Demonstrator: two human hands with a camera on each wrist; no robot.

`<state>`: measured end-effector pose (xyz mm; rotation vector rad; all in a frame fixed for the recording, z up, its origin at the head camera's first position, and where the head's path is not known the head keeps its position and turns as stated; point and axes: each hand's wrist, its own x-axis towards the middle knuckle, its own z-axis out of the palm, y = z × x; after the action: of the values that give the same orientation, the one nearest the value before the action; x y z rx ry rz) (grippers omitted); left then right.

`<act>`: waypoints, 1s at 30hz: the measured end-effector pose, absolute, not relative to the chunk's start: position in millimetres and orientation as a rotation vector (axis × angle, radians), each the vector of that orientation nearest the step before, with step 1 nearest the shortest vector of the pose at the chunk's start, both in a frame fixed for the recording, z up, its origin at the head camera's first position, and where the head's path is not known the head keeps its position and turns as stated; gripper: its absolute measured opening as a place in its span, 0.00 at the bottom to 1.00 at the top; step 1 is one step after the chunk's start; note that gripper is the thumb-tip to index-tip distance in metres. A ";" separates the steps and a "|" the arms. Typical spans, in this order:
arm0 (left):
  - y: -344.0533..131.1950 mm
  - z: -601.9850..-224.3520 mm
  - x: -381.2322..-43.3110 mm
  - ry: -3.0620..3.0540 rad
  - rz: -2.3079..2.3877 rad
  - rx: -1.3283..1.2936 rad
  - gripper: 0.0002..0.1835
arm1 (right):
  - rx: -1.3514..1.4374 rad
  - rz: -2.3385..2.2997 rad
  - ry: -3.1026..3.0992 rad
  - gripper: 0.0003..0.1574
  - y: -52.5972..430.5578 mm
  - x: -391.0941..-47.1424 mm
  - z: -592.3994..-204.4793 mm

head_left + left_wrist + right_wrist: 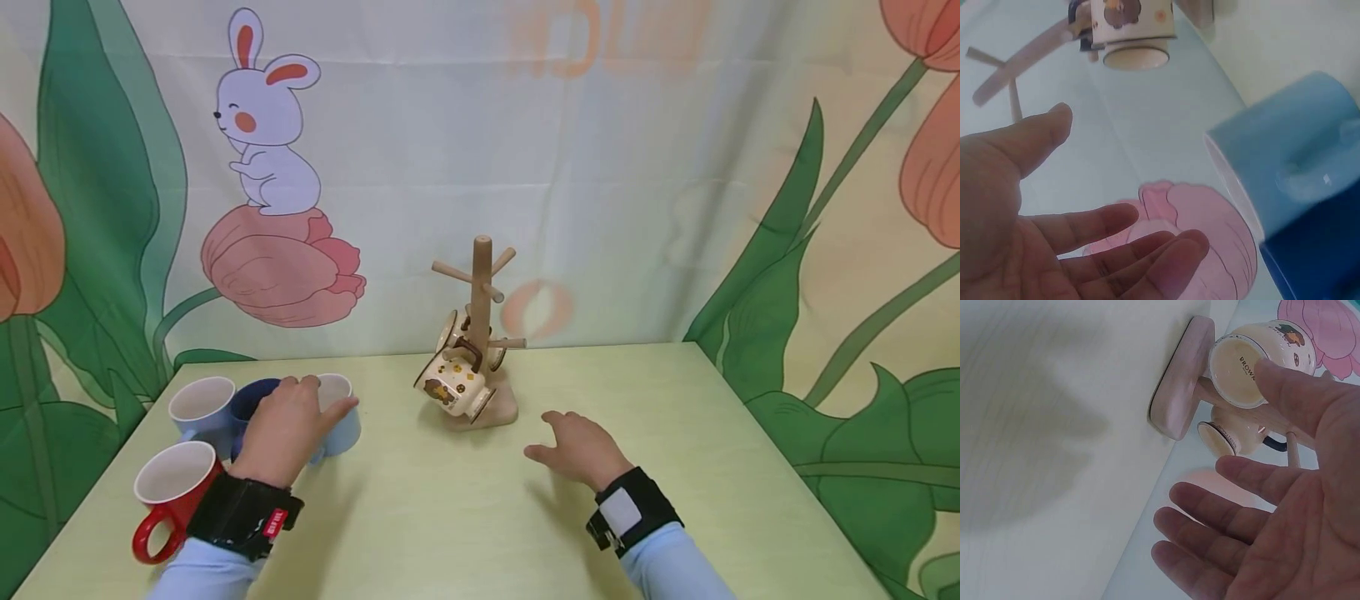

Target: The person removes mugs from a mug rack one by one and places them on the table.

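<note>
My left hand (288,429) hovers over the mugs at the left, fingers spread and holding nothing. Nearest to it are a dark blue mug (251,400), partly hidden behind the hand, and a light blue mug (1285,147) to its right. With relaxed fingers, my right hand (577,450) hangs over the table, right of a wooden mug tree (482,292). Two cream mugs hang from the tree's lower pegs. The front cream mug (453,385) has a bear print and tilts mouth-left; the other cream mug (1222,439) is behind it.
At the table's left stand a red mug (176,483), handle toward me, and a pale blue mug (202,408) behind it. The tree's upper pegs (452,271) stick out bare. A printed cloth (630,183) hangs along the table's back edge.
</note>
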<state>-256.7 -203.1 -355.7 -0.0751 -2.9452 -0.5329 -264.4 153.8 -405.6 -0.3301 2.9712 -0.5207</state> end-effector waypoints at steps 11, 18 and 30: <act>-158.1 -350.5 -289.7 -2.939 -0.441 -0.229 0.31 | -0.364 -0.395 3.043 0.39 148.6 -289.9 -393.2; -133.2 -345.4 -313.9 -2.948 -0.394 -0.301 0.28 | -0.320 -0.356 3.096 0.44 143.4 -309.5 -382.0; -94.6 -347.3 -336.4 -2.977 -0.318 -0.382 0.27 | -0.290 -0.369 3.183 0.44 124.4 -338.8 -374.9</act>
<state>-336.4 -94.6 -347.3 -0.3825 -2.9774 -0.3179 -338.8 124.4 -374.9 -0.2905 3.1829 -0.3691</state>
